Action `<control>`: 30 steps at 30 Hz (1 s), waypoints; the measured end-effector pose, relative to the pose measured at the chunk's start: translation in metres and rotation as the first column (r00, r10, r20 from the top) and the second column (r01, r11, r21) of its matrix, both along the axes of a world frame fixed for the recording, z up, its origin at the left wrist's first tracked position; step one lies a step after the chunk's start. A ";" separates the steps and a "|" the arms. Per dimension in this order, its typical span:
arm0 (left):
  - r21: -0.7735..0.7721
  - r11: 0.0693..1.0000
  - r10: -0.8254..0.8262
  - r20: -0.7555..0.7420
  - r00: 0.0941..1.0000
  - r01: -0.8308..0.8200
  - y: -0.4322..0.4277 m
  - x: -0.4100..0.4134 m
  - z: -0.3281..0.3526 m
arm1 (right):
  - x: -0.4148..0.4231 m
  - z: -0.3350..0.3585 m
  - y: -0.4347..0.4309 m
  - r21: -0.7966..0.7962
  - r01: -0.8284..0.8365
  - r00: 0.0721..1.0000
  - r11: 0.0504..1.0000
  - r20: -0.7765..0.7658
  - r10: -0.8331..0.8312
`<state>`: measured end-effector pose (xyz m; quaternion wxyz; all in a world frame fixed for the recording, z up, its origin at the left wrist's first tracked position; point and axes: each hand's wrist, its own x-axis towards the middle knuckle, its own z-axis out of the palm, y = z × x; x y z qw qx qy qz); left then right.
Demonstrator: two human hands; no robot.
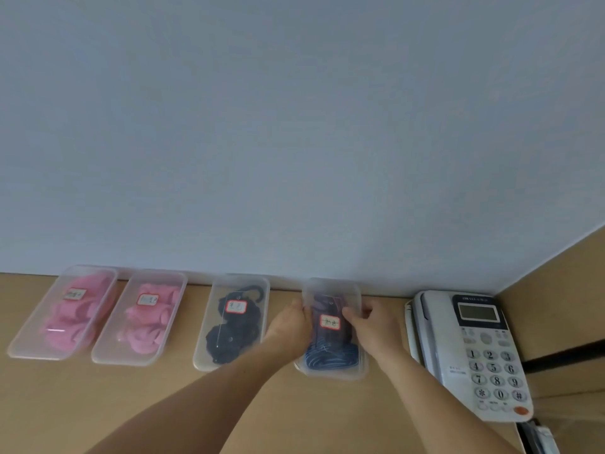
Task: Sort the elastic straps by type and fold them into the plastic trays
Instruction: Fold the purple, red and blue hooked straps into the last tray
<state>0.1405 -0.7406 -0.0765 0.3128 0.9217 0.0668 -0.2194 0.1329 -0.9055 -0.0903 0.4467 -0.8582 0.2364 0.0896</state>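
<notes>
Head view: both arms reach forward to the far-right tray (330, 285), which stands on the desk (163, 404).
Right grip (370, 322): its fingertips (348, 312) curl over the tray's right wall and pinch it.
Left grip (291, 317): pressed against the tray's left wall; blur hides whether its fingers hook the rim.
Between the grips: blue straps (330, 358) coiled in the tray, with a white label (330, 322) over them.
Handling: thin plastic, probably light, with walls that flex. The straps look soft and springy and may uncoil. Holding both long walls near the middle seems best.
Left of the left grip: a tray of black straps (229, 342), then two trays of pink straps (62, 326).
Right of the right grip: a telephone (474, 352), near.
Hard to make out: the label writing and strap types; the desk's near edge is cut off.
</notes>
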 end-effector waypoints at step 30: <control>0.432 0.711 -0.675 0.199 0.711 0.554 -0.024 -0.024 -0.026 | -0.013 0.002 -0.011 -0.244 -0.144 0.989 0.959 -0.019 0.144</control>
